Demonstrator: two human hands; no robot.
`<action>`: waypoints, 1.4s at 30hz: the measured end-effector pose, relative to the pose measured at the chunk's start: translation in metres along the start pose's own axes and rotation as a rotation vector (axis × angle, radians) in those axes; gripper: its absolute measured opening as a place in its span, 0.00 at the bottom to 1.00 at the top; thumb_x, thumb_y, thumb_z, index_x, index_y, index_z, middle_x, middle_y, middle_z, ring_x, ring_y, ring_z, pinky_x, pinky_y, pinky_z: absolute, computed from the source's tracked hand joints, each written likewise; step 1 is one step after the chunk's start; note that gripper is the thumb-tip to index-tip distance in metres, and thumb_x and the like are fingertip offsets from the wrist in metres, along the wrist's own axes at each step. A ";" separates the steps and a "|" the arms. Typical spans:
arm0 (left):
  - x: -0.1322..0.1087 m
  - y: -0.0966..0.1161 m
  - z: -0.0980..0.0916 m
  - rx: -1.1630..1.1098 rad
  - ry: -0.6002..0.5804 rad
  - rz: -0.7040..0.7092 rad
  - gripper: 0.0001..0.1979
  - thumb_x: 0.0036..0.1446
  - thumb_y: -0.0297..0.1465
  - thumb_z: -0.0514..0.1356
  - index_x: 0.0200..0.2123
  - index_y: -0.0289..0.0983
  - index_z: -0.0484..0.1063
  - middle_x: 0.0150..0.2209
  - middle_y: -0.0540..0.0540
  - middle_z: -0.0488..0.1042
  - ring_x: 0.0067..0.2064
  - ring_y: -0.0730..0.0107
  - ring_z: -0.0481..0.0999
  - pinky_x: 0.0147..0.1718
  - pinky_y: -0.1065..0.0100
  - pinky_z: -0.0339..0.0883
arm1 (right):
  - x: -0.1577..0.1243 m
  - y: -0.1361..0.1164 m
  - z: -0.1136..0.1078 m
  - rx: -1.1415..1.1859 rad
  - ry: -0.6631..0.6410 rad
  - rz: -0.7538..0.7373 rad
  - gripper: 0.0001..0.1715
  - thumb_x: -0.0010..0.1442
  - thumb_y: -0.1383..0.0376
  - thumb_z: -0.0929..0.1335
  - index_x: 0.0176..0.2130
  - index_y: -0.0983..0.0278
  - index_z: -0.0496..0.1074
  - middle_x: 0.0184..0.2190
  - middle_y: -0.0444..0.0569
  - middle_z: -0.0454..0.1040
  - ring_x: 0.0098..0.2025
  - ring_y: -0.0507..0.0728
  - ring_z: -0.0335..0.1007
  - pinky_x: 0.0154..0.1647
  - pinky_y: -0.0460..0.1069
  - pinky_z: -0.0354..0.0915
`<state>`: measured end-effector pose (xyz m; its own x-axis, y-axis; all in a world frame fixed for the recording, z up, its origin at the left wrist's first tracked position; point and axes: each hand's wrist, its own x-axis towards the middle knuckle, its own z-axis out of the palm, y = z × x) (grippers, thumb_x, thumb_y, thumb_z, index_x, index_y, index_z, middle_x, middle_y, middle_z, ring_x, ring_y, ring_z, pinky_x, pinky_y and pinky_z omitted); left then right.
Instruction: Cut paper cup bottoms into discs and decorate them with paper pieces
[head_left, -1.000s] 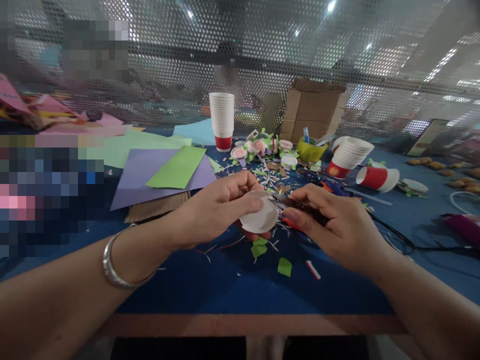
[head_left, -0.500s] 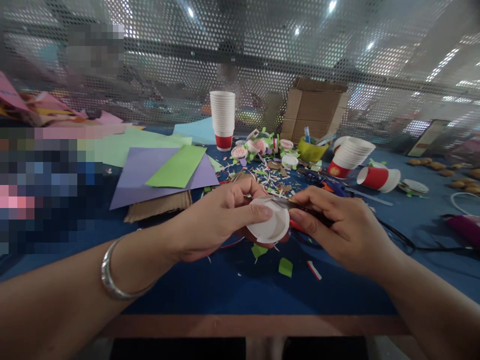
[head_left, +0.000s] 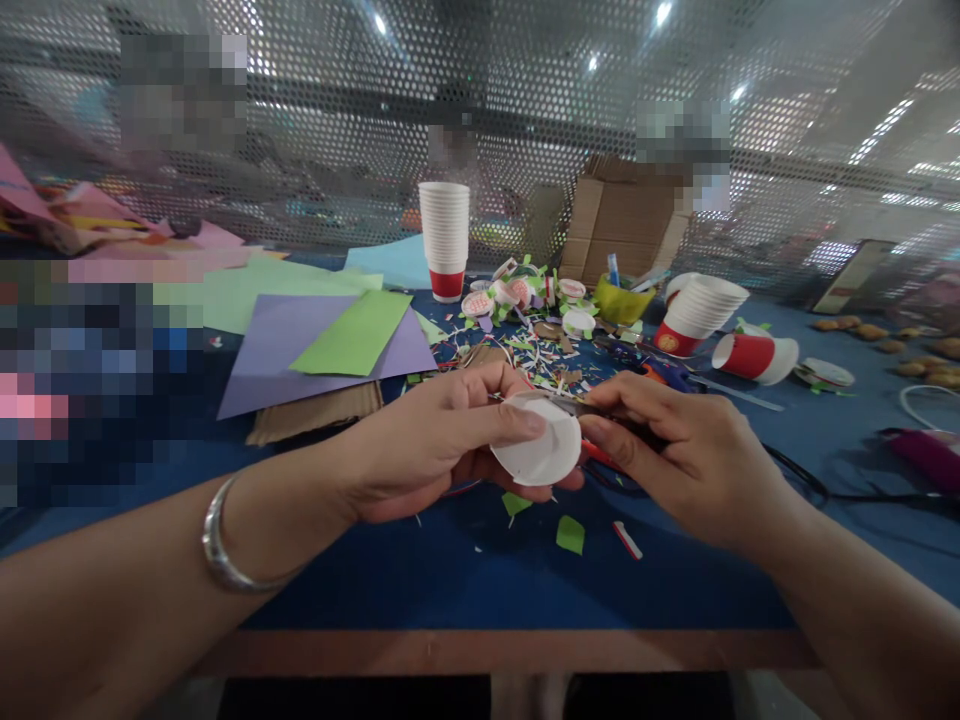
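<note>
My left hand (head_left: 480,430) pinches the round white bottom of a paper cup (head_left: 551,458), thumb on top and fingers beneath. At the disc's far edge lies the metal blade of a pair of scissors (head_left: 571,405), which my right hand (head_left: 675,455) grips; its handles are mostly hidden by the fingers. Something red (head_left: 598,452) shows just under my right thumb. Paper shreds (head_left: 536,355) lie behind the hands, and green paper scraps (head_left: 571,534) lie in front on the blue table.
Purple paper (head_left: 259,350) and green paper (head_left: 352,335) lie on cardboard at left. Cup stacks (head_left: 444,235) stand behind, near several small paper turtles (head_left: 517,292) and a yellow container (head_left: 622,300). At right are a tipped red cup (head_left: 750,355) and a black cable (head_left: 817,485).
The cup bottom has turned slightly in my left hand and now shows a flatter, fuller face. Both hands stay in nearly the same place, with the scissors still at its edge.
</note>
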<state>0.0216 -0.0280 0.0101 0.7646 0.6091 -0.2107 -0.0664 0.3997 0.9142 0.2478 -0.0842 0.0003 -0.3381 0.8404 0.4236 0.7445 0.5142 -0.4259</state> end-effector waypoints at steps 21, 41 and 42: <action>-0.001 -0.001 -0.008 0.045 -0.113 0.044 0.12 0.63 0.28 0.64 0.35 0.39 0.60 0.35 0.47 0.81 0.40 0.62 0.86 0.38 0.66 0.79 | 0.003 -0.002 -0.007 0.243 -0.137 0.127 0.17 0.72 0.53 0.64 0.39 0.61 0.74 0.29 0.44 0.73 0.30 0.52 0.67 0.30 0.47 0.60; 0.000 -0.002 -0.014 -0.125 -0.394 -0.011 0.07 0.68 0.29 0.60 0.43 0.39 0.63 0.41 0.40 0.84 0.46 0.55 0.85 0.35 0.69 0.77 | 0.006 -0.005 -0.011 0.346 -0.148 0.055 0.16 0.71 0.55 0.66 0.36 0.61 0.75 0.30 0.43 0.72 0.30 0.51 0.67 0.31 0.45 0.63; 0.000 -0.003 -0.014 -0.127 -0.390 0.000 0.07 0.67 0.29 0.60 0.43 0.39 0.63 0.42 0.40 0.84 0.47 0.55 0.85 0.36 0.68 0.77 | 0.006 -0.005 -0.011 0.362 -0.151 0.063 0.16 0.71 0.55 0.66 0.36 0.61 0.76 0.29 0.44 0.72 0.30 0.51 0.67 0.31 0.45 0.64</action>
<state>0.0131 -0.0195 0.0030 0.9488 0.3133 -0.0417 -0.1261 0.4962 0.8590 0.2481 -0.0838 0.0141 -0.3992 0.8741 0.2768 0.5246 0.4653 -0.7129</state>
